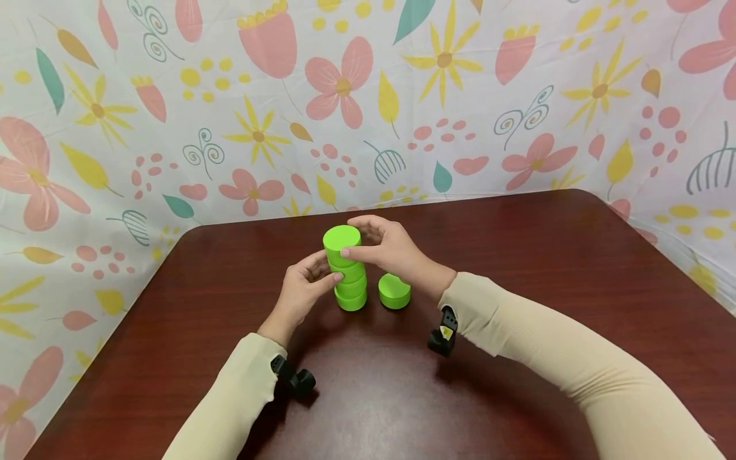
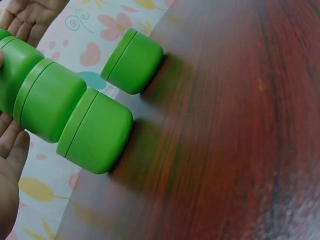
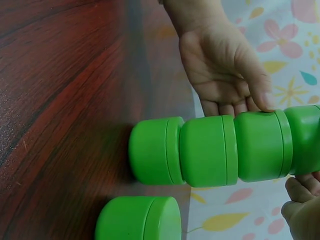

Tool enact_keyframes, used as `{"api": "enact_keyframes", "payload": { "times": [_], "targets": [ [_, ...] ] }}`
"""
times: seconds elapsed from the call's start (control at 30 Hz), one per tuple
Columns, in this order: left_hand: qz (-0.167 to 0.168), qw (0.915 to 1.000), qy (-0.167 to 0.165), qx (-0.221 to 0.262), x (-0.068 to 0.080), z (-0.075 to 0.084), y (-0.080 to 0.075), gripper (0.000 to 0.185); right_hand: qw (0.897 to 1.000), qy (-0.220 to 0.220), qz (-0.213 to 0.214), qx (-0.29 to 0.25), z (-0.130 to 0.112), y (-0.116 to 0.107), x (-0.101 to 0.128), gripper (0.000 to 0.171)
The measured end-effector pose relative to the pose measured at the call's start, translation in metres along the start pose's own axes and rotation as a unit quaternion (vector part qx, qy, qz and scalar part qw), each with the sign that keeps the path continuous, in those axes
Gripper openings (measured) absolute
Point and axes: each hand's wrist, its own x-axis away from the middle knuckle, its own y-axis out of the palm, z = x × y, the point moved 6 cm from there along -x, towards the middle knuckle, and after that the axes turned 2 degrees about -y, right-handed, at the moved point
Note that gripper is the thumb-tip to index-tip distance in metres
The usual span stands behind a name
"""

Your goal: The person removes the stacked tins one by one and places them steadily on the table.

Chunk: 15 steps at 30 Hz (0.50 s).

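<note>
Five green lidded jars (image 1: 394,295), one left hand (image 1: 299,291), one right hand (image 1: 397,249), two beige sleeves (image 1: 535,326), two black wrist cameras (image 1: 300,382), one wood-grain table (image 1: 368,396) and one flower-print cloth (image 1: 368,144) are visible.

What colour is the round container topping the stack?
The round top container is bright lime green; the head view shows it best.

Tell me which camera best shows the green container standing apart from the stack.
The left wrist view: the green container appears there in full profile, large and uncovered. The head view shows it smaller, from above; the right wrist view cuts it off at the bottom edge.
</note>
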Motion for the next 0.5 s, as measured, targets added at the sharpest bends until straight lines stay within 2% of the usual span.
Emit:
{"api": "enact_keyframes", "payload": {
  "times": [0.5],
  "targets": [
    [0.006,1.0,0.002,-0.003,0.0017,0.001,0.0013,0.046,1.0,-0.006,0.007,0.002,0.0008,0.0016,0.0004,0.051]
  ]
}}
